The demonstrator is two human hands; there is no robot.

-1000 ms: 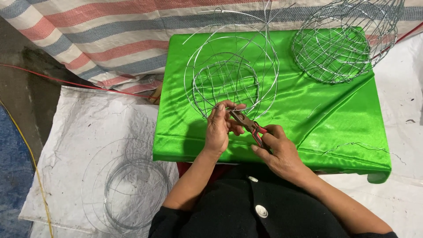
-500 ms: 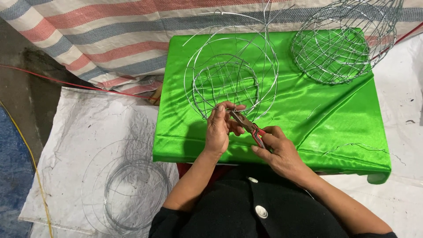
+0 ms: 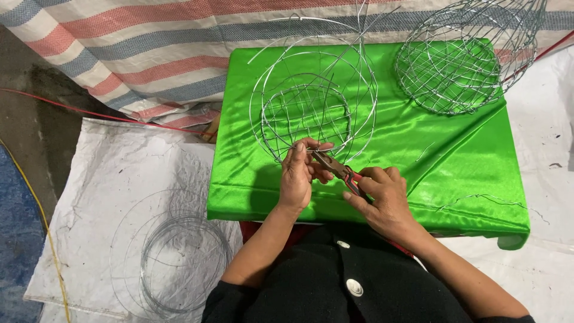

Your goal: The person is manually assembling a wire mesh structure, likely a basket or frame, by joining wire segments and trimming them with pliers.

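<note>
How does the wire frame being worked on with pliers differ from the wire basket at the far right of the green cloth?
The wire frame lies low and open, with loose wire ends sticking out; the wire basket stands taller, closely meshed and rounded. The left hand pinches the frame's rim while the right hand works pliers there; the basket is untouched. Both are silver wire.

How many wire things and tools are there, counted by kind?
Silver wire baskets: 2, an unfinished flat one pinched by the left hand, and a finished round one.
Loose silver wire coils: 1, on the white sheet.
Red-handled pliers: 1, in the right hand.
Total: 4
</note>
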